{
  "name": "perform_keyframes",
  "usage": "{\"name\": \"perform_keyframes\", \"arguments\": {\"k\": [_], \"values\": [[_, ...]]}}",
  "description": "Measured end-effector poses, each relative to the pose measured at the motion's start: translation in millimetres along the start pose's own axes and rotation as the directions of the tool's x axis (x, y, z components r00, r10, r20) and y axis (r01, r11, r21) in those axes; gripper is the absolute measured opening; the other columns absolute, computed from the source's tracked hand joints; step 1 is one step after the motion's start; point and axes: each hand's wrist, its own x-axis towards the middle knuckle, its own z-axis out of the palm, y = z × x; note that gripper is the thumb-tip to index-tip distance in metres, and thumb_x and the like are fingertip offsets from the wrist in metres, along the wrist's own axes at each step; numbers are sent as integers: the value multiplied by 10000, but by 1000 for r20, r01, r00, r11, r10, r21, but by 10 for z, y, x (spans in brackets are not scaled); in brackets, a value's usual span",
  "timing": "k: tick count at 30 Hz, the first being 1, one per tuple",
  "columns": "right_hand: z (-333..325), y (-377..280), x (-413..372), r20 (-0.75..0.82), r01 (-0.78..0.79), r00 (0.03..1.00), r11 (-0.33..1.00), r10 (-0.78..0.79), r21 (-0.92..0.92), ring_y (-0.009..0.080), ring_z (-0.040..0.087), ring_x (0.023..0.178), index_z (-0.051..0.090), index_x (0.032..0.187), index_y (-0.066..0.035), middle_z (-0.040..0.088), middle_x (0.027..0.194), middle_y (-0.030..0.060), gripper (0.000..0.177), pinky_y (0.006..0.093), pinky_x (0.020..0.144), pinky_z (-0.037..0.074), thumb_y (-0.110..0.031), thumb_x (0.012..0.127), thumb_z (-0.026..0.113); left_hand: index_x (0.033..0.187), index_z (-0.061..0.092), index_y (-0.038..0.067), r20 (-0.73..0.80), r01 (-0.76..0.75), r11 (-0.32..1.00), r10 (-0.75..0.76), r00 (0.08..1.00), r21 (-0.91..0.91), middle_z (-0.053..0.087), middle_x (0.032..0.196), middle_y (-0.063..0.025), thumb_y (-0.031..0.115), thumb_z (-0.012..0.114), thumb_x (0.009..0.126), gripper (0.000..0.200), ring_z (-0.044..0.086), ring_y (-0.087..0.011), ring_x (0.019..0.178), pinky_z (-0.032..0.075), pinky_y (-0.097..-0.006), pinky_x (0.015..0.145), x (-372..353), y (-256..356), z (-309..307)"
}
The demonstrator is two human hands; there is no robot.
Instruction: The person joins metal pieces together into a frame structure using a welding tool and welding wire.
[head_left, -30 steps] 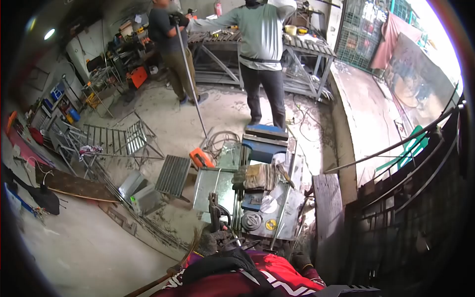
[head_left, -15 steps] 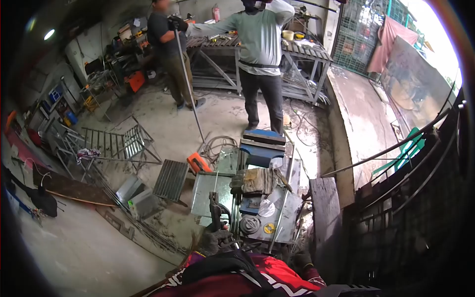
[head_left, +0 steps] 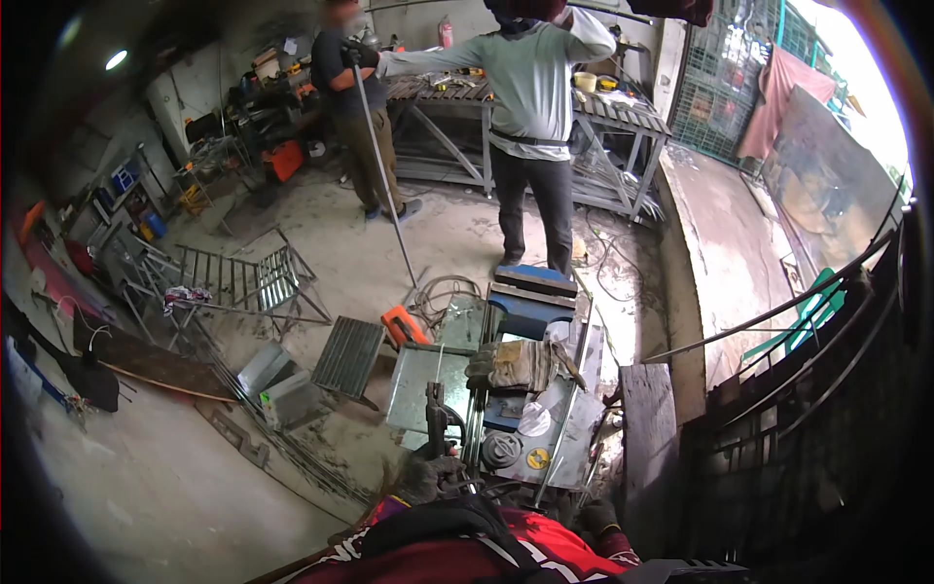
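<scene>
My left hand [head_left: 430, 479], in a dark grey glove, is low at the near end of the metal work table [head_left: 559, 465], its fingers curled beside the metal bars. What it grips, if anything, I cannot tell. Just above it stands a dark clamp [head_left: 438, 420]. My right hand [head_left: 596, 516], also gloved, hangs by my red shirt, its fingers mostly hidden. On the table lie worn work gloves [head_left: 522, 365], a round grey metal piece [head_left: 501, 449], a yellow disc [head_left: 538, 457] and a white disc [head_left: 533, 419]. A blue vise [head_left: 530, 316] is at the far end.
Beyond the vise stands a person in a grey shirt [head_left: 533, 83], one arm stretched toward an upright metal rod [head_left: 384, 170] near another person [head_left: 355, 107]. A slatted stool [head_left: 348, 355] and an orange tool [head_left: 404, 326] are left; a wooden plank [head_left: 649, 419] is right.
The whole view has shifted, so the scene sits slightly farther right and lower. My hands stay in about the same place, and the two people hold nearly the same poses.
</scene>
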Motion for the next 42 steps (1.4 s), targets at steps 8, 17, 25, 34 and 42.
{"name": "perform_keyframes", "arguments": {"k": [8, 17, 25, 34, 42], "values": [[82, 171, 165, 20, 198, 979, 938, -201, -285, 185, 620, 539, 691, 721, -54, 647, 637, 71, 65, 352, 514, 500, -111, 725, 660, 1031, 579, 7, 21, 57, 998, -57, 998, -9, 617, 715, -85, -42, 696, 786, 276, 585, -156, 545, 480, -309, 476, 58, -11, -35], [96, -173, -57, -102, 108, 981, 899, -166, -424, 214, 626, 563, 685, 797, -11, 639, 644, 91, 88, 361, 514, 508, -67, 736, 657, 1056, 575, 9, 14, 117, 993, -117, 993, 35, 628, 746, -85, -19, 702, 795, 292, 584, -144, 559, 481, -299, 494, -13, 123, 125], [138, -133, -120, 2, -120, 993, 985, 121, 124, 224, 631, 591, 679, 914, -32, 650, 719, 97, 166, 374, 539, 521, -71, 755, 652, 1086, 566, 17, 50, 66, 991, -73, 996, 119, 634, 785, -86, 0, 702, 802, 316, 579, -129, 572, 466, -290, 487, 22, 155, 212], [130, -197, -214, 9, -13, 1000, 997, 14, -79, 220, 685, 738, 726, 858, -27, 710, 826, 121, 240, 348, 635, 522, -264, 833, 701, 1023, 564, 26, 37, 133, 989, -131, 991, -64, 560, 708, -83, -74, 650, 793, 265, 531, -168, 530, 435, -320, 457, 11, 193, 324], [67, -345, -362, -1, -70, 997, 989, 71, -132, 250, 702, 822, 686, 1037, 10, 713, 894, 179, 528, 370, 682, 529, -493, 888, 629, 982, 607, 26, -63, -57, 997, 60, 996, 50, 629, 708, -59, -25, 691, 777, 227, 593, -127, 536, 464, -260, 470, 26, 291, 405]]}}
